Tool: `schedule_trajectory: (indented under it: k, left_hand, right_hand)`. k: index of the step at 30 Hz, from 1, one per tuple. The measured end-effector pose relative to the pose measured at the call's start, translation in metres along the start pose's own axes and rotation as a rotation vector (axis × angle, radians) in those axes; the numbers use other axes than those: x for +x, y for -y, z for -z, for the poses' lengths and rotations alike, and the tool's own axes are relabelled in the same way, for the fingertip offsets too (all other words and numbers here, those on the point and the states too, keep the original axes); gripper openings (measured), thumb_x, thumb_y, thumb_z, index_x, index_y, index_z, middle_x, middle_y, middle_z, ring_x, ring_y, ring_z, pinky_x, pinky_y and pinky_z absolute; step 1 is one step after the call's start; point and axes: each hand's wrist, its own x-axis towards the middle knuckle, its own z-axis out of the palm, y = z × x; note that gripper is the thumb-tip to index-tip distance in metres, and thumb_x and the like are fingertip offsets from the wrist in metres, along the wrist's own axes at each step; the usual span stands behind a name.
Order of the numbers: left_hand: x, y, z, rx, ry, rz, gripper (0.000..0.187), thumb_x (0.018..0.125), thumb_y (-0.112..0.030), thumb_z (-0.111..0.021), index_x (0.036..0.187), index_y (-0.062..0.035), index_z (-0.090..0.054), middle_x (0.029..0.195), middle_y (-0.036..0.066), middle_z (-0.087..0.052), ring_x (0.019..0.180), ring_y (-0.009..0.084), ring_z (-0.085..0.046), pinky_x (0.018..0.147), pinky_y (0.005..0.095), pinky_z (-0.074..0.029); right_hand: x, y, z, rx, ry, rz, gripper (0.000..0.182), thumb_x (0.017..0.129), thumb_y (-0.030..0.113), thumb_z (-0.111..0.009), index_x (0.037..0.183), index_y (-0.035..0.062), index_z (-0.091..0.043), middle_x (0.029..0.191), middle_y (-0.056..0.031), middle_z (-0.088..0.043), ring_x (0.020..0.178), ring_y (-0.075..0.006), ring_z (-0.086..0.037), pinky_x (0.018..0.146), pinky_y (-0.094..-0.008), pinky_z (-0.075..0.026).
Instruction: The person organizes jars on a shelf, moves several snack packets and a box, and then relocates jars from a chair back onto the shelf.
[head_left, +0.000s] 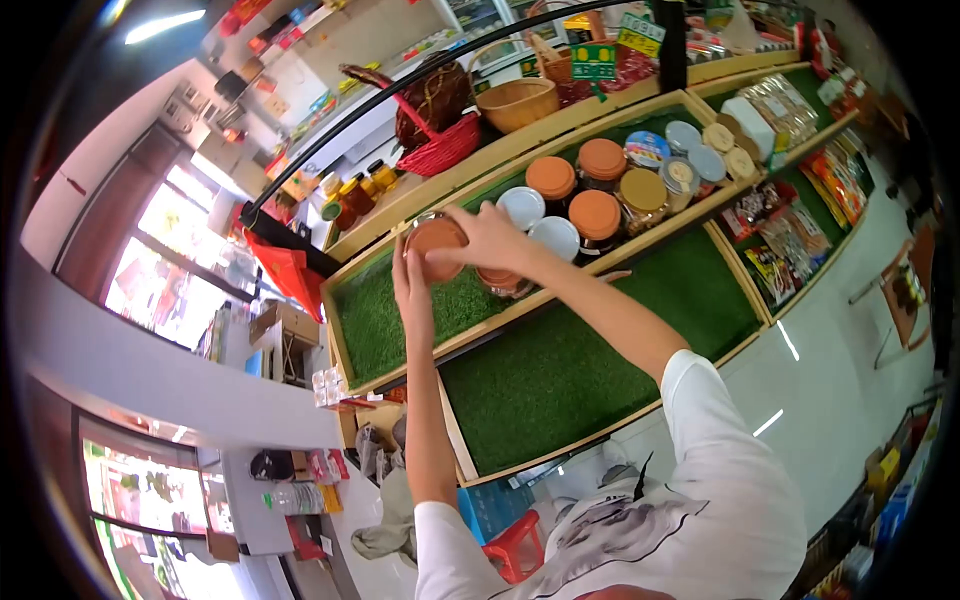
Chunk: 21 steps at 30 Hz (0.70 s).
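Note:
Both of my hands are on one jar with an orange-brown lid, over the left part of the upper green shelf. My left hand wraps its near left side, with the fingers along the rim. From the right, my right hand grips the same jar, the thumb across the lid. Just right of it, partly under my right wrist, stands another orange-lidded jar. White-lidded jars and more orange-lidded jars stand close together to the right. A gold-lidded jar is among them.
Wooden edging frames the green turf shelf; a lower turf shelf lies nearer me. Behind are a red basket, a tan basket and small dark jars. Packaged snacks fill the right compartment.

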Motion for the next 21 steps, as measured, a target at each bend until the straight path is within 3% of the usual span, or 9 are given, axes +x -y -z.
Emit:
schedule_trajectory:
  k: [2,5,8,9,12,15,18,19,21]
  left_hand:
    - [0.019,0.008,-0.011,-0.067,0.052,0.105,0.055,0.100,-0.039,-0.044,0.145,-0.0071,-0.034,0.140,0.011,-0.042,0.125,0.0213,-0.045,0.101,0.0335,-0.039]
    - [0.049,0.051,-0.008,-0.013,0.108,0.181,0.053,0.100,-0.042,-0.043,0.143,-0.0107,-0.038,0.136,0.006,-0.046,0.120,0.0179,-0.048,0.096,0.0326,-0.044]
    - [0.070,0.083,-0.006,0.102,0.113,0.302,0.051,0.100,-0.044,-0.042,0.139,-0.0129,-0.043,0.127,0.004,-0.052,0.113,0.0165,-0.052,0.092,0.0319,-0.045]
    - [0.073,0.090,-0.008,0.113,0.112,0.361,0.050,0.100,-0.045,-0.042,0.138,-0.0136,-0.044,0.124,0.004,-0.053,0.110,0.0160,-0.053,0.090,0.0317,-0.046]
    - [0.081,0.111,-0.016,0.001,0.161,0.395,0.061,0.099,-0.051,-0.037,0.144,-0.0105,-0.036,0.138,0.011,-0.046,0.125,0.0210,-0.045,0.103,0.0345,-0.036]
    - [0.082,0.119,-0.029,-0.132,0.194,0.479,0.063,0.098,-0.054,-0.035,0.145,-0.0112,-0.034,0.137,0.009,-0.046,0.122,0.0198,-0.047,0.102,0.0342,-0.037]
    - [0.075,0.113,-0.042,-0.065,0.154,0.447,0.060,0.098,-0.058,-0.032,0.140,-0.0155,-0.040,0.126,0.004,-0.050,0.111,0.0180,-0.050,0.098,0.0375,-0.040]
    - [0.075,0.114,-0.041,-0.082,0.214,0.435,0.064,0.097,-0.060,-0.031,0.141,-0.0138,-0.039,0.133,0.006,-0.047,0.116,0.0200,-0.047,0.103,0.0407,-0.035]
    - [0.072,0.116,-0.040,-0.088,0.221,0.454,0.065,0.097,-0.060,-0.030,0.141,-0.0130,-0.038,0.135,0.006,-0.045,0.116,0.0217,-0.047,0.104,0.0409,-0.034]
  right_hand:
    - [0.029,-0.019,0.001,-0.136,0.074,0.012,0.100,0.069,0.082,-0.051,0.136,0.0079,-0.045,0.112,-0.0355,-0.056,0.106,-0.0473,-0.055,0.102,-0.0531,-0.029]
    - [0.053,-0.043,-0.012,-0.179,0.129,0.011,0.100,0.072,0.083,-0.045,0.132,0.0041,-0.049,0.118,-0.0277,-0.059,0.110,-0.0420,-0.056,0.105,-0.0539,-0.022]
    - [0.071,-0.063,-0.022,-0.313,0.282,-0.055,0.099,0.073,0.084,-0.042,0.131,0.0035,-0.051,0.116,-0.0247,-0.061,0.110,-0.0382,-0.058,0.106,-0.0536,-0.023]
    - [0.070,-0.066,-0.021,-0.256,0.230,-0.032,0.100,0.074,0.084,-0.041,0.117,-0.0043,-0.060,0.102,-0.0287,-0.064,0.109,-0.0411,-0.057,0.109,-0.0544,-0.021]
    - [0.081,-0.068,-0.022,-0.369,0.392,-0.106,0.086,0.079,0.078,-0.040,0.109,0.0024,-0.067,0.111,-0.0226,-0.064,0.108,-0.0329,-0.060,0.104,-0.0526,-0.026]
    - [0.084,-0.071,-0.029,-0.395,0.332,-0.117,0.072,0.084,0.069,-0.046,0.099,0.0031,-0.071,0.108,-0.0215,-0.066,0.103,-0.0305,-0.062,0.099,-0.0507,-0.032]
    - [0.083,-0.081,-0.039,-0.452,0.143,-0.088,0.056,0.084,0.054,-0.057,0.099,0.0018,-0.069,0.102,-0.0189,-0.067,0.094,-0.0300,-0.063,0.091,-0.0469,-0.039]
    - [0.084,-0.089,-0.050,-0.444,-0.021,-0.035,0.051,0.083,0.049,-0.059,0.098,0.0015,-0.068,0.099,-0.0184,-0.066,0.092,-0.0306,-0.063,0.089,-0.0460,-0.041]
    - [0.084,-0.103,-0.070,-0.415,-0.337,0.073,0.041,0.083,0.039,-0.062,0.096,0.0007,-0.066,0.094,-0.0173,-0.066,0.087,-0.0317,-0.062,0.085,-0.0442,-0.043]
